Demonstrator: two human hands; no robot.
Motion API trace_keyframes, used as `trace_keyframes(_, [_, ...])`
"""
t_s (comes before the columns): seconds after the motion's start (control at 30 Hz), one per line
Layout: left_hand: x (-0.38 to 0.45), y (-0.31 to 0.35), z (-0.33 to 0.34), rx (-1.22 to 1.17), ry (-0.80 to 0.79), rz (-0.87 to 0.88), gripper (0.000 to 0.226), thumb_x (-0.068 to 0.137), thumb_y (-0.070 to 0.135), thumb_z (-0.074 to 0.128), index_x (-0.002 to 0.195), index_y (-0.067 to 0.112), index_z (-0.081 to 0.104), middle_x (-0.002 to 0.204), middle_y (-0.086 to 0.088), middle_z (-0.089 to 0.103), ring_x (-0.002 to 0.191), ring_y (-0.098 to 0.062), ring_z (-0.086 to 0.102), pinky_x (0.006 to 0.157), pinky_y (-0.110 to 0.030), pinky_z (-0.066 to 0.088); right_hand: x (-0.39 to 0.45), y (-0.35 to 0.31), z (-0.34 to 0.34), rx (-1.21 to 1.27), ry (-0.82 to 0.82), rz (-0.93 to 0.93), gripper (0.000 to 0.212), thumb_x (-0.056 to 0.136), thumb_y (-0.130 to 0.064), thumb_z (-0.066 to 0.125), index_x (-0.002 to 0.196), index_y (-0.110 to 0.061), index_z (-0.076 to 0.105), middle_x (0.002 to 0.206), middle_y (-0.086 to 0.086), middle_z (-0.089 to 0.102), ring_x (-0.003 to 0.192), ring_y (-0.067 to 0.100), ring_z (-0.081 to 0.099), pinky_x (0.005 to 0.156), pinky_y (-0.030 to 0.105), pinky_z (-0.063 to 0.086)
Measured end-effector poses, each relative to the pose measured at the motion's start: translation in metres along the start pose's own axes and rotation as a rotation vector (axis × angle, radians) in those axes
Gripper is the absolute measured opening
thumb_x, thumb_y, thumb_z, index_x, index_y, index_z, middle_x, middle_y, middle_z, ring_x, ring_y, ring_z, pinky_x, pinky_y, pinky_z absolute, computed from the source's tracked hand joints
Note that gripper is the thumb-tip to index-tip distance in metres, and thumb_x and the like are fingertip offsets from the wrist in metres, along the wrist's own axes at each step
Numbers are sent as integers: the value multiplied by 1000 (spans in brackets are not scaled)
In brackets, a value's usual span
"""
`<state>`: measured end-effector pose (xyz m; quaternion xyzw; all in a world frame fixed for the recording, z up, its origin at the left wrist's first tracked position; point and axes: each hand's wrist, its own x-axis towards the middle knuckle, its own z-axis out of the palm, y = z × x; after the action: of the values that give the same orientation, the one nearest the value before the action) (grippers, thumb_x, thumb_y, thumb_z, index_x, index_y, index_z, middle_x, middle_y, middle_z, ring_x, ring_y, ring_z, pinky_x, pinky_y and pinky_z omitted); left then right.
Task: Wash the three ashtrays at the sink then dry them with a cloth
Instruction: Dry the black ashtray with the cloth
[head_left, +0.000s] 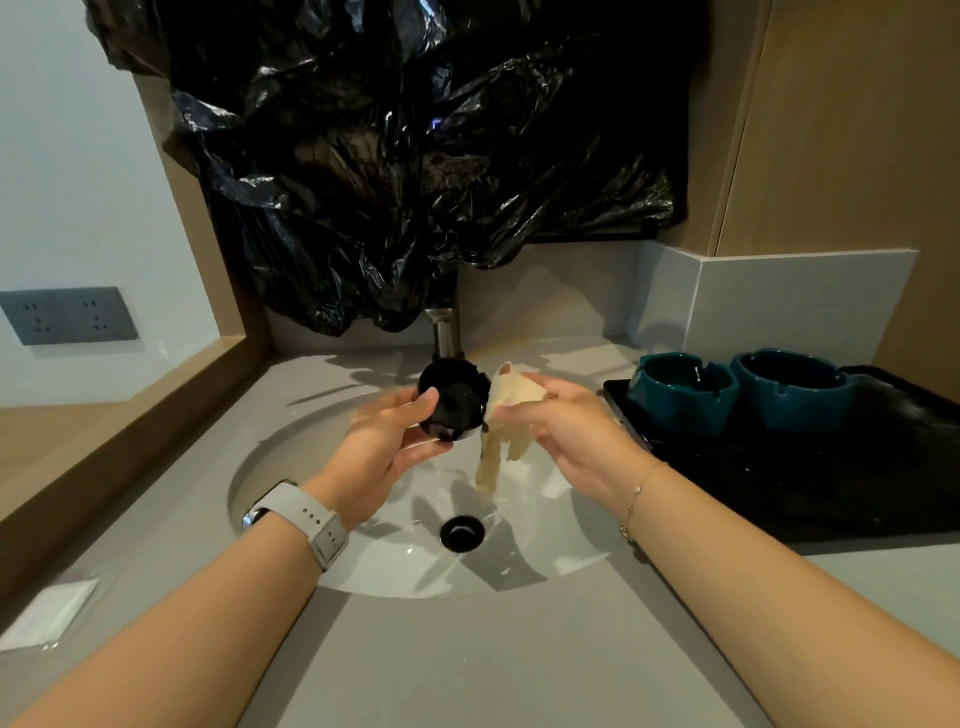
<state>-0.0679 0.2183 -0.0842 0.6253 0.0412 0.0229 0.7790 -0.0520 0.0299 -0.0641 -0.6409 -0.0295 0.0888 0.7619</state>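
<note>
Head view: left hand (387, 447) hides black ashtray's (457, 397) lower rim.

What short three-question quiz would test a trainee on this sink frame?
1. True or false: the left hand holds the black ashtray over the sink.
2. How many teal ashtrays stand on the tray?
3. What does the right hand hold? A) sponge B) cloth C) brush

Key:
1. True.
2. Two: one nearer the sink, one farther right.
3. B, the pale cloth, which hangs down beside the black ashtray.
</note>
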Motion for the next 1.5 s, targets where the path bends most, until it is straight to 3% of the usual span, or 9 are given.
trace_keyframes(0.17, [-3,2,5,81,56,54,45,94,15,65,136,9,50,117,-15,69,104,-27,70,81,-32,61,0,5,-3,-208,-17,-108,51,85,5,65,130,-16,56,121,4,66,114,19,61,104,33,46])
trace_keyframes(0.27, [-8,4,10,66,15,77,43,94,12,64,134,9,51,117,-16,69,103,-28,70,82,-33,61,1,8,-6,-269,54,-198,60,79,-8,76,134,-17,54,112,1,70,98,11,66,77,17,53])
trace_keyframes(0.37, [-12,4,15,27,-22,115,41,93,10,64,132,7,53,119,-19,68,104,-32,70,84,-36,61,2,6,-9,-372,69,-187,27,80,-30,77,103,-16,71,84,-6,69,73,6,60,50,8,42])
trace_keyframes(0.53, [-15,-3,26,23,-53,126,40,91,10,66,129,7,52,114,-22,69,99,-33,72,86,-38,60,9,11,3,-436,87,-125,31,86,-44,64,105,-20,66,99,4,71,91,22,67,84,38,55])
trace_keyframes(0.63, [-16,-3,27,100,-93,85,43,91,10,66,131,10,49,112,-20,70,97,-31,72,83,-39,60,12,12,7,-465,97,-161,20,87,-30,61,97,-13,66,90,15,72,71,33,70,73,49,59])
trace_keyframes(0.8, [-21,4,22,546,-168,72,40,96,44,57,127,20,54,106,-10,72,89,-21,74,77,-44,62,7,17,2,-610,-56,-223,9,92,-11,50,95,-18,55,86,12,63,61,25,59,52,33,51])
trace_keyframes(0.97, [-16,0,25,746,-18,-7,51,103,53,28,121,17,58,100,-13,72,77,-27,75,71,-40,63,-1,15,1,-807,-147,-217,44,89,-45,59,121,-27,34,82,-5,61,70,10,58,56,23,44])
trace_keyframes(1.2, [-10,-1,32,624,146,-149,53,104,50,28,129,11,54,115,-20,65,71,-31,71,45,-27,57,7,24,3,-868,123,-399,38,94,-50,47,79,-15,44,69,1,53,67,21,51,61,35,40])
trace_keyframes(1.5, [-8,-11,31,784,169,35,50,104,50,26,119,11,53,107,-17,67,67,-26,73,69,-42,62,5,31,10,-846,-43,-161,42,93,-51,48,97,-11,61,88,9,68,77,25,70,74,43,60])
